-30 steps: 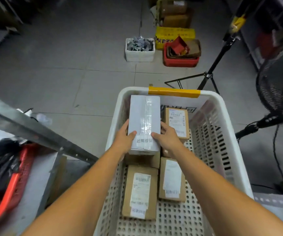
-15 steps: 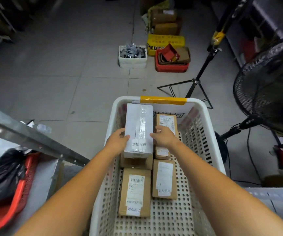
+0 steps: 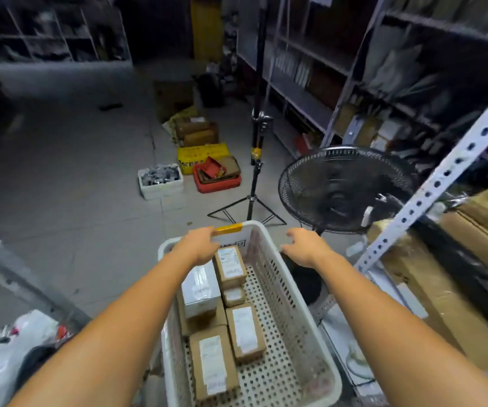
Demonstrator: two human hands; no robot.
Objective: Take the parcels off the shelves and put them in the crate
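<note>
Left hand [image 3: 200, 245] and right hand [image 3: 301, 245] hover empty, fingers loosened, over the far end of the white perforated plastic crate [image 3: 283, 324]. Inside it, the grey-white taped parcel [image 3: 200, 289] lies atop brown cardboard boxes [image 3: 213, 362]. A black pedestal fan [image 3: 342, 189] stands just beyond the crate's right rim, and a black tripod stand [image 3: 251, 201] stands past its far rim.

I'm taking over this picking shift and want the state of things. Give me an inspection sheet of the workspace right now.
Surface: grey tiled floor.
Job's things: white perforated crate holds several brown parcels; a white parcel lies on top of one; long cartons on the right shelf.
Clutter: foam box, yellow box and red bin on the floor.
Hands: left hand over the crate's far end, right hand beyond its right rim, both empty.
Cables: nothing seen.
Surroundings: fan, tripod stand, shelving.
</note>
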